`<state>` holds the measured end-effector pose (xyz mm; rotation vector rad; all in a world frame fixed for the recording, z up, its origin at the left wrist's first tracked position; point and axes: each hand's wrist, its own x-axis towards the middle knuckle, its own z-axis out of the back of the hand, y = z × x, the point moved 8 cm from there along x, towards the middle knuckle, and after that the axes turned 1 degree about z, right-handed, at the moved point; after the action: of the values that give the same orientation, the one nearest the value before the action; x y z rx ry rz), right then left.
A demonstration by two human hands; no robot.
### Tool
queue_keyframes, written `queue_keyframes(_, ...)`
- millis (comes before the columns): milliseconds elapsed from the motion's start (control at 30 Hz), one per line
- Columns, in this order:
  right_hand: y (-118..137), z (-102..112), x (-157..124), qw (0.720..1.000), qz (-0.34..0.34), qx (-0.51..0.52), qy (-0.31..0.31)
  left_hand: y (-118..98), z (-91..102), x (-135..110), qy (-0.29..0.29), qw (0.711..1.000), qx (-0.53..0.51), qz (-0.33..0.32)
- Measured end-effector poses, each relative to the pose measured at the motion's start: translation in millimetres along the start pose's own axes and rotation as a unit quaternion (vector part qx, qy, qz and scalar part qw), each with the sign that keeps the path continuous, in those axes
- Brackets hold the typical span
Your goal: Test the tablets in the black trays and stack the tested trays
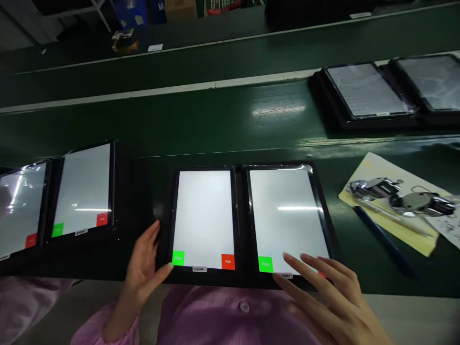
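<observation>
Two tablets lie side by side in front of me, both with blank white screens. The left tablet (204,215) shows a green Pass box and a red Fail box at its bottom corners. My left hand (143,263) is beside it, fingers apart and thumb near its lower left corner; it holds nothing. Over the bottom of the right tablet (287,211) spreads my right hand (330,292), holding nothing. Its fingers cover most of that tablet's red box, while the green Pass box stays visible. Whether a fingertip touches the glass I cannot tell.
Two more tablets (84,187) stand at the left, near another person's sleeve (28,306). At the right are yellow paper (413,230), metal-cased items (417,201) and a dark blue pen (381,237). Farther back, tablets (368,88) rest in black trays.
</observation>
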<state>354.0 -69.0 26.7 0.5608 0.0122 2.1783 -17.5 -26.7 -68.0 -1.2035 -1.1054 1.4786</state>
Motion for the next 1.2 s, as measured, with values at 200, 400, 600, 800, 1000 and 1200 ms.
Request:
queue_keyframes(200,-24.8,3.3,-0.5,0.999,-0.047,0.003,-0.024,-16.3,-2.4,36.0,-0.082,0.995,-0.052,0.02)
queue_keyframes(400,-26.5,-10.3,-2.9,0.999,-0.021,-0.025,-0.012,-24.2,-29.4,43.4,-0.02,0.999,0.022,-0.022)
queue_keyframes(600,-101.5,6.3,-17.6,0.98,-0.169,0.046,-0.096,-34.0,-22.6,48.1,-0.036,0.997,0.003,-0.064)
queue_keyframes(800,-233.2,-35.1,43.9,0.872,-0.38,0.271,-0.147,-88.4,-43.5,130.2,-0.061,0.979,0.113,-0.157)
queue_keyframes(1000,-248.7,-67.2,77.2,0.831,-0.408,0.341,-0.164,-71.6,-51.6,197.7,-0.071,0.985,0.068,-0.144)
queue_keyframes(1200,-246.3,-57.5,63.9,0.832,-0.444,0.3,-0.146,-65.4,-43.7,201.4,-0.085,0.986,0.037,-0.138)
